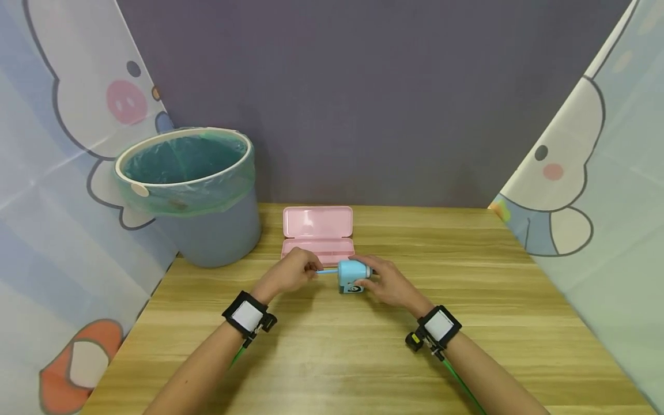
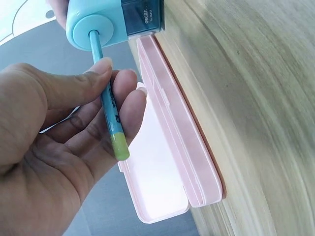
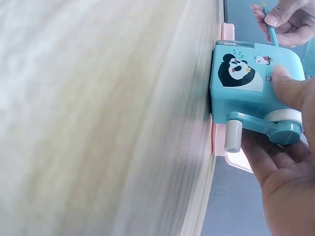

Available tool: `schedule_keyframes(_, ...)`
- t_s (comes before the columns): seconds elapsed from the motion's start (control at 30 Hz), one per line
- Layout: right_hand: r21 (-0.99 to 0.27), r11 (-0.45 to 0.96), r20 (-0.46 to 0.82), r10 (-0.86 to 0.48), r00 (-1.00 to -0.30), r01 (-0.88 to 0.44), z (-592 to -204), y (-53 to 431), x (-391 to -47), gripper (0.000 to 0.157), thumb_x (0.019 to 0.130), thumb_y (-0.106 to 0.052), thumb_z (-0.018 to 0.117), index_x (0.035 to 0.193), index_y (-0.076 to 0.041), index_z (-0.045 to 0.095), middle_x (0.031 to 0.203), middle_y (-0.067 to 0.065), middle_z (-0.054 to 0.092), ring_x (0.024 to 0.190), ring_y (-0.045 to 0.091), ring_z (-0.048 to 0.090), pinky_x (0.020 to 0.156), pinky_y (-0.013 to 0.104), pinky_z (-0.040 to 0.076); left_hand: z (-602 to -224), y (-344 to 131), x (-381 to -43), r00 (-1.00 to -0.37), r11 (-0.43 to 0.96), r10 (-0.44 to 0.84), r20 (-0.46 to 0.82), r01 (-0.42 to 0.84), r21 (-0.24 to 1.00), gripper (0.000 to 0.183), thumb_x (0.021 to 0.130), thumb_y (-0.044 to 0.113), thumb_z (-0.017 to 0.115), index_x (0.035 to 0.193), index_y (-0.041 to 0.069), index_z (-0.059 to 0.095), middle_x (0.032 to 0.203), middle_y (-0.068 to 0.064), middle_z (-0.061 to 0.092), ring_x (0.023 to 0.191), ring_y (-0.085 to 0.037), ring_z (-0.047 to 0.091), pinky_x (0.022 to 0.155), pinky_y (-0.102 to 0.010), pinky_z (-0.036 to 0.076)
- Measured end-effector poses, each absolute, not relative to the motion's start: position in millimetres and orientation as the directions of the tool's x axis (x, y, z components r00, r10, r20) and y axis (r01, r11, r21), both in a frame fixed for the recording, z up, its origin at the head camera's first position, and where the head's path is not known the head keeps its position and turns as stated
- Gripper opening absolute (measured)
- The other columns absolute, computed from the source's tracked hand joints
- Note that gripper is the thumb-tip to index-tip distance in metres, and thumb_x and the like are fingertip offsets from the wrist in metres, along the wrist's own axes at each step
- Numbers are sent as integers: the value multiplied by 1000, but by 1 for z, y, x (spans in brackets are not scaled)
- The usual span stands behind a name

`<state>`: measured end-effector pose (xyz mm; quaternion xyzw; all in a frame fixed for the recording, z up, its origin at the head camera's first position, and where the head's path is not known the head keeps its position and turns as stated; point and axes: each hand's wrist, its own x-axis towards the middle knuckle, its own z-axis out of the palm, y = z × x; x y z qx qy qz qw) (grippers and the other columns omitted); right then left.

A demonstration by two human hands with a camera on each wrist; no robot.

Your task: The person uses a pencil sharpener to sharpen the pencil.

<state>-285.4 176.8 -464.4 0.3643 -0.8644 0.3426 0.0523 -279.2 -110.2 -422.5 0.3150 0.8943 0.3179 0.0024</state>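
Observation:
A light blue crank pencil sharpener [image 1: 351, 272] with a panda picture stands on the table. My left hand [image 1: 294, 271] pinches a blue pencil [image 2: 109, 101] between thumb and fingers. The pencil's green-tipped end points back toward the palm, and its other end sits in the sharpener's round hole; its point is hidden inside. My right hand [image 1: 386, 280] grips the sharpener's body, thumb on one side and fingers on the other. Beside that hand, the crank handle [image 3: 233, 135] hangs free of the fingers. Just behind the sharpener lies an open pink pencil case [image 1: 318, 222].
A blue-grey bin [image 1: 215, 230] lined with a green bag stands at the back left of the wooden table [image 1: 332, 357]. A dark grey wall [image 1: 363, 104] rises behind. Cartoon-printed curtains [image 1: 612, 190] border both sides.

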Motion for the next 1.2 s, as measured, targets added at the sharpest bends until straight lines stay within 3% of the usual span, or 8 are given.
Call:
schedule_keyframes(0.27, -555, 486, 362, -590, -722, -675, -464, 177, -284, 60, 92, -19, 77, 147, -11, 54, 143, 13, 62, 126, 29, 64, 99, 46, 56, -423, -102, -282, -816, 618, 534, 223, 556, 555, 25, 84, -16, 58, 95, -4, 77, 90, -14, 77, 79, -13, 68, 73, -28, 58)
schedule_keyframes(0.67, -525, 482, 360, -621, -696, -701, -471, 168, -284, 60, 92, -22, 76, 148, -12, 54, 145, 11, 62, 131, 29, 61, 106, 47, 52, -428, -83, -282, -828, 628, 531, 181, 528, 571, 24, 80, -20, 62, 91, -3, 75, 92, -14, 76, 85, -19, 69, 76, -33, 59)
schedule_keyframes(0.8, -543, 501, 328, -613, -719, -674, -471, 166, -283, 59, 94, -23, 75, 148, -15, 54, 146, 10, 61, 134, 28, 59, 108, 48, 50, -428, -81, -285, -829, 626, 516, 215, 536, 566, 22, 76, -18, 66, 84, 1, 71, 83, -11, 73, 75, -20, 67, 67, -28, 56)
schedule_keyframes(0.97, -548, 499, 339, -601, -724, -671, -471, 163, -285, 59, 93, -22, 76, 148, -17, 54, 145, 9, 62, 133, 28, 59, 108, 48, 51, -429, -82, -290, -837, 599, 481, 259, 530, 600, 24, 70, -16, 72, 82, 4, 67, 70, -5, 65, 62, -12, 56, 55, -20, 45)
schedule_keyframes(1.07, -550, 495, 345, -599, -723, -673, -472, 163, -286, 58, 94, -22, 75, 148, -17, 54, 144, 9, 62, 133, 27, 59, 107, 47, 51, -427, -83, -292, -838, 584, 477, 263, 526, 618, 26, 67, -18, 72, 83, 2, 67, 68, -7, 64, 61, -8, 52, 54, -20, 43)
schedule_keyframes(1.2, -572, 517, 314, -579, -752, -637, -469, 167, -289, 60, 93, -24, 76, 148, -19, 55, 144, 5, 62, 124, 19, 63, 99, 40, 55, -424, -80, -295, -819, 600, 514, 255, 556, 575, 23, 71, -17, 69, 85, 1, 68, 71, -8, 66, 64, -8, 51, 58, -20, 44)
